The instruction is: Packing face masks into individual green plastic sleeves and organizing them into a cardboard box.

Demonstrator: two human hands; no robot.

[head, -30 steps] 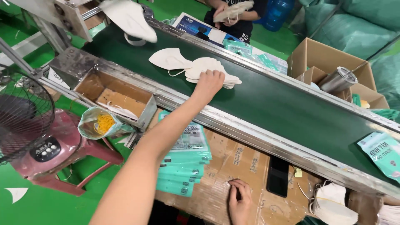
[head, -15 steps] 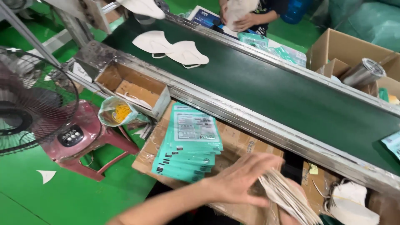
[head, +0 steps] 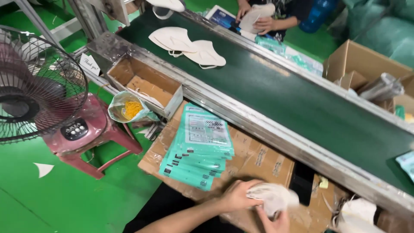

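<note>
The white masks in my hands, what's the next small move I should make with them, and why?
Probably square up the white masks and reach for the top teal pouch. The left hand and right hand both grip the bunch over the cardboard, and it looks loose and uneven. The pouch stack lies just to the left, within easy reach, with none in hand yet.

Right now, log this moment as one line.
left hand: on masks | right hand: under masks | packets: stacked nearby | belt: two masks
</note>
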